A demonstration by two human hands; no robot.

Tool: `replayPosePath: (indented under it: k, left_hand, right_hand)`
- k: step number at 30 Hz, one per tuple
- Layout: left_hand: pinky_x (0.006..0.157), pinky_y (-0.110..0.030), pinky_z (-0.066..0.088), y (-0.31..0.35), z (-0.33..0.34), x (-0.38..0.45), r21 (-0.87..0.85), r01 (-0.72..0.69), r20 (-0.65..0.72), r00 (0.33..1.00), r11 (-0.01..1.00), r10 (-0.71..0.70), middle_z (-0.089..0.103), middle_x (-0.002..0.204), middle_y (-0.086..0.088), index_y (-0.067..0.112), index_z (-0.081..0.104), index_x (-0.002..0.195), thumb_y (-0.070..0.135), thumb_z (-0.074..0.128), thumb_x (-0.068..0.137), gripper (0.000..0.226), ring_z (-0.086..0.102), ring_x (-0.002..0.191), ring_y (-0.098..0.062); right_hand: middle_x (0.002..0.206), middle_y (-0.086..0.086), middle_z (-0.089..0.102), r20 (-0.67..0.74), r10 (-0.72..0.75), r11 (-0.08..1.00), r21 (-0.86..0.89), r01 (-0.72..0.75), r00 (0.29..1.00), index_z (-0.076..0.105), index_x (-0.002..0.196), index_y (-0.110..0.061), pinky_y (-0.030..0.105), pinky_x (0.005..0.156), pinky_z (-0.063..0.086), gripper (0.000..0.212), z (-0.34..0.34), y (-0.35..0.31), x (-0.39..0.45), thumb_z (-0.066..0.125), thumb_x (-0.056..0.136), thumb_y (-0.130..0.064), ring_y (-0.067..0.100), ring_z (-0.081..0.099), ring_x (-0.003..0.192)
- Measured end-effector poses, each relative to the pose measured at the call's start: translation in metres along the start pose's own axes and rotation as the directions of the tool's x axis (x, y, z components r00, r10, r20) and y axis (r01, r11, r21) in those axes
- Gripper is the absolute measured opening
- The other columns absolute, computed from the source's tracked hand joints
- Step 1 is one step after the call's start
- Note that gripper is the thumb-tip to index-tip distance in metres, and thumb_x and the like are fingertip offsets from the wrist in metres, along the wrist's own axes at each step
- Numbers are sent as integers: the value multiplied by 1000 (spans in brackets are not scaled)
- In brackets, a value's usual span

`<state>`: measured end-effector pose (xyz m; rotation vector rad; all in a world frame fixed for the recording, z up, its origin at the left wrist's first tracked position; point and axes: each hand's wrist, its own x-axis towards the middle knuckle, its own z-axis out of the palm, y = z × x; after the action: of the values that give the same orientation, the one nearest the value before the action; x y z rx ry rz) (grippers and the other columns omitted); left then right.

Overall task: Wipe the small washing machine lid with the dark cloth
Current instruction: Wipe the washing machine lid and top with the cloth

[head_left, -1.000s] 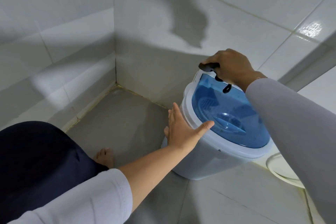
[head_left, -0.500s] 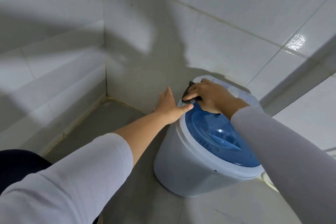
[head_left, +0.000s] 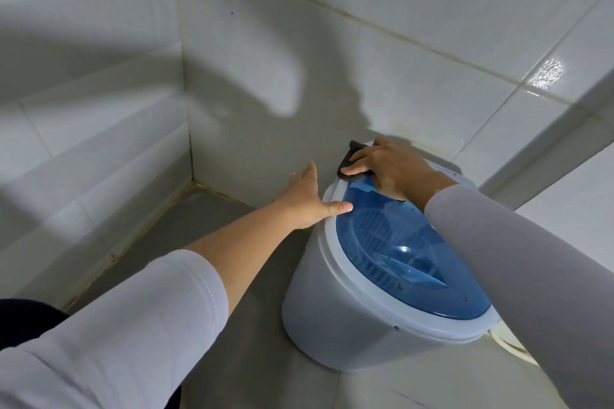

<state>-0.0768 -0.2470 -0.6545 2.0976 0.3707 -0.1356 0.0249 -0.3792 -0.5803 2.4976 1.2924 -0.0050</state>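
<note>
A small white washing machine [head_left: 349,325] stands on the grey floor at the right, against the tiled wall. Its translucent blue lid [head_left: 408,256] lies shut and faces up. My right hand [head_left: 388,169] presses the dark cloth [head_left: 349,159] flat on the far left edge of the lid, fingers spread over it. Only a corner of the cloth shows beyond the fingers. My left hand [head_left: 309,199] rests open against the machine's left rim, thumb lying on the white ring beside the lid.
White tiled walls [head_left: 265,60] meet in a corner at the left, close behind the machine. Grey floor tiles [head_left: 206,236] stretch to the left of it. A pale round object [head_left: 508,342] peeks out at the machine's right base.
My right hand came down from above the lid and now presses the cloth on its far edge. My left hand slid along the rim toward the wall. The view shifted.
</note>
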Motion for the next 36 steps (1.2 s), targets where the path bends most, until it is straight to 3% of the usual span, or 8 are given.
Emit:
replayPosePath:
  k: [10, 15, 18, 21, 26, 28, 31, 36]
  left_hand:
    - [121, -44, 10, 0, -1, 2, 3, -9, 35, 999, 1000, 8, -2, 163, -5, 19, -8, 152, 52, 68, 77, 112, -9, 150, -20]
    - [120, -42, 8, -1, -1, 2, -16, -18, 51, 999, 1000, 19, -3, 163, -3, 19, -8, 152, 51, 68, 78, 111, -12, 149, -18]
    - [121, -44, 7, -2, -1, 2, -10, -14, 53, 998, 1000, 14, -4, 163, -3, 20, -9, 152, 52, 67, 78, 111, -13, 149, -18]
    - [122, -46, 8, -2, -1, 2, -1, -12, 52, 999, 1000, 12, -5, 163, -3, 20, -9, 152, 54, 67, 78, 111, -13, 149, -18]
    - [121, -50, 9, -2, -1, 1, 8, -17, 42, 999, 1000, 16, -4, 163, -1, 20, -9, 152, 55, 66, 77, 112, -13, 149, -18]
    - [121, -51, 9, -3, -1, 1, 13, -21, 40, 999, 1000, 21, -4, 163, -1, 20, -9, 152, 55, 66, 78, 111, -13, 149, -18]
    - [120, -53, 11, -3, 0, 3, 17, -22, 37, 999, 1000, 22, -3, 163, -2, 20, -9, 152, 56, 66, 77, 113, -12, 149, -19]
    - [121, -51, 10, -4, 1, 3, -3, -17, 29, 999, 1000, 17, -2, 163, -2, 20, -8, 152, 55, 67, 76, 113, -12, 149, -20]
  right_hand:
    - [136, -11, 56, -46, 147, 976, -157, -152, 988, 48, 133, -49, 29, 81, 33, 53, 4, 23, 19, 43, 96, -12, 20, 44, 115]
    - [129, -5, 60, -33, 259, 962, -85, -261, 965, 56, 130, -41, 30, 83, 37, 54, 3, 32, 30, 41, 93, -6, 23, 46, 114]
    - [113, 5, 59, -13, 332, 942, -51, -333, 943, 60, 127, -29, 32, 81, 39, 43, 0, 33, 33, 42, 93, -10, 27, 50, 110]
    - [95, 7, 50, 2, 365, 931, -31, -365, 931, 63, 120, -23, 32, 72, 35, 36, -5, 29, 34, 40, 93, -15, 27, 48, 96]
    - [103, 8, 63, 43, 347, 938, -41, -345, 937, 63, 93, -20, 29, 61, 36, 22, -16, 21, 34, 43, 90, -11, 26, 54, 88]
    - [109, 6, 65, 55, 344, 938, -72, -340, 937, 67, 105, -25, 29, 64, 40, 28, -18, 21, 31, 46, 90, -14, 27, 60, 93]
    - [115, 5, 63, 100, 330, 942, -94, -321, 939, 61, 125, -37, 29, 69, 41, 43, -20, 21, 22, 50, 90, -14, 26, 62, 102]
    - [116, -1, 65, 136, 261, 965, -9, -262, 956, 61, 124, -43, 27, 71, 43, 50, -24, 14, 8, 44, 91, -10, 24, 61, 101]
